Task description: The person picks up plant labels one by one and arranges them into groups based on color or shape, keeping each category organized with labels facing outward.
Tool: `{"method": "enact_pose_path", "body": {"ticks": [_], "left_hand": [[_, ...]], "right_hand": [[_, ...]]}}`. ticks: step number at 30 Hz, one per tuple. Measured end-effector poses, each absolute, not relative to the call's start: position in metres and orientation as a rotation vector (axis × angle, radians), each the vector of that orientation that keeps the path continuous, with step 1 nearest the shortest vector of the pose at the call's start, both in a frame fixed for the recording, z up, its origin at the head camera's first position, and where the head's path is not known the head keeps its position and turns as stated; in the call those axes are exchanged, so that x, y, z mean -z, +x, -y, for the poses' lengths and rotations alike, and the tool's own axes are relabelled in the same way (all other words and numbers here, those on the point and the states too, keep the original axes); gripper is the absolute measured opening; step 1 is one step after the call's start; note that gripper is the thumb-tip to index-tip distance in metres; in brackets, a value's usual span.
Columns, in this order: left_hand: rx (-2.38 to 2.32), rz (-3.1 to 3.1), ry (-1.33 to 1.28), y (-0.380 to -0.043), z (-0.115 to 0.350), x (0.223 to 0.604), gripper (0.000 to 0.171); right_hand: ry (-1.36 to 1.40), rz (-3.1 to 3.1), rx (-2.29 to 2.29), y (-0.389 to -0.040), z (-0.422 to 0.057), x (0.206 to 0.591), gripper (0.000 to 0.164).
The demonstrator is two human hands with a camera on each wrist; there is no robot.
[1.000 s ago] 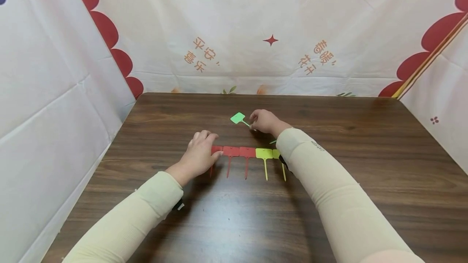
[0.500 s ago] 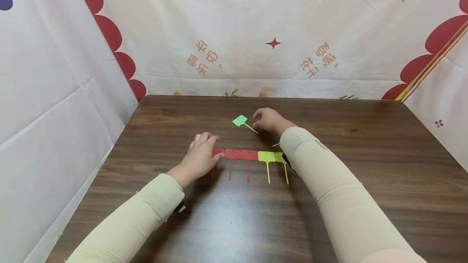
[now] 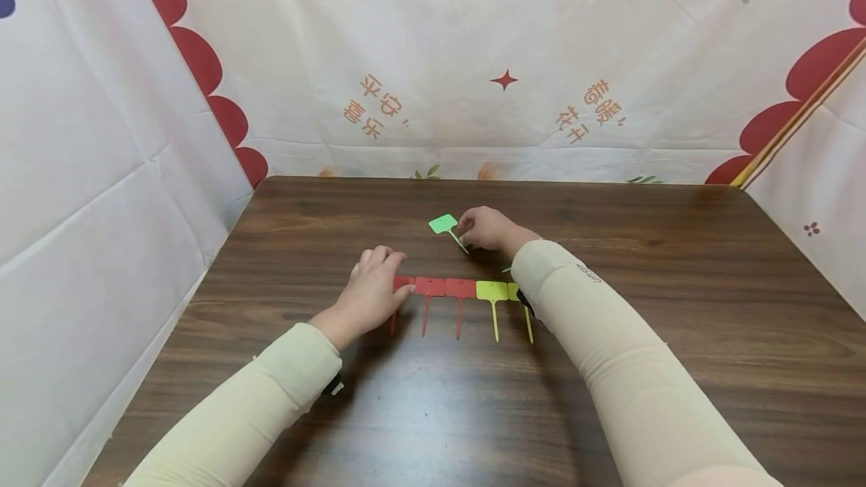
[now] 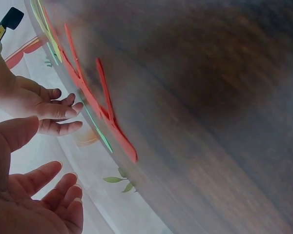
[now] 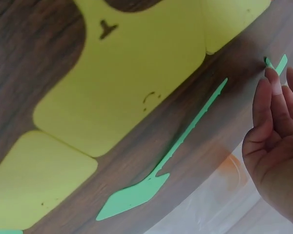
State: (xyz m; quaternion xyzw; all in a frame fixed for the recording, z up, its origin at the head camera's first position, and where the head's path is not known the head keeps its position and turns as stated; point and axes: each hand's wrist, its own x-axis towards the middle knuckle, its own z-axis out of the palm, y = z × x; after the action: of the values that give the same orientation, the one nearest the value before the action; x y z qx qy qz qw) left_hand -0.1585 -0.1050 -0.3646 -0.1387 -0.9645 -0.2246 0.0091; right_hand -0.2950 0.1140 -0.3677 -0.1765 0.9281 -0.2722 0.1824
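A row of red plant labels (image 3: 430,286) and yellow plant labels (image 3: 492,291) lies on the brown table (image 3: 419,404), stems toward me. My left hand (image 3: 368,288) hovers at the row's left end, fingers loosely bent, partly covering a red label. Farther back lies a green plant label (image 3: 443,224) with its stem slanting right. My right hand (image 3: 485,229) is at that stem, fingertips against or very near it; contact is unclear. Another green plant label (image 5: 134,195) lies behind the yellow ones in the right wrist view, mostly hidden by my sleeve in the head view.
A printed white cloth (image 3: 440,43) hangs behind the table and along its left and right sides. The table's back edge (image 3: 379,178) lies a short way beyond the green label. My right sleeve (image 3: 595,329) covers the row's right end.
My right hand drew back slightly from the green label, then returned leftward to its stem. The label has turned, so its stem points more toward me. My left hand stays at the red end.
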Motion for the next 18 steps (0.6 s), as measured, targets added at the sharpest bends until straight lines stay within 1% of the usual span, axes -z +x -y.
{"method": "enact_pose_path", "body": {"ticks": [4,11,18], "left_hand": [[0.710,3.008,-0.431,-0.158,0.105,0.364,0.048],[0.697,3.003,-0.438,-0.160,0.106,0.365,0.048],[0.699,3.036,-0.408,-0.160,0.110,0.367,0.050]], "right_hand": [[-0.515,-2.642,0.799,-0.299,-0.115,0.366,0.028],[-0.521,-2.666,0.796,-0.310,-0.115,0.363,0.047],[-0.605,-2.624,0.732,-0.319,-0.110,0.365,0.056]]}}
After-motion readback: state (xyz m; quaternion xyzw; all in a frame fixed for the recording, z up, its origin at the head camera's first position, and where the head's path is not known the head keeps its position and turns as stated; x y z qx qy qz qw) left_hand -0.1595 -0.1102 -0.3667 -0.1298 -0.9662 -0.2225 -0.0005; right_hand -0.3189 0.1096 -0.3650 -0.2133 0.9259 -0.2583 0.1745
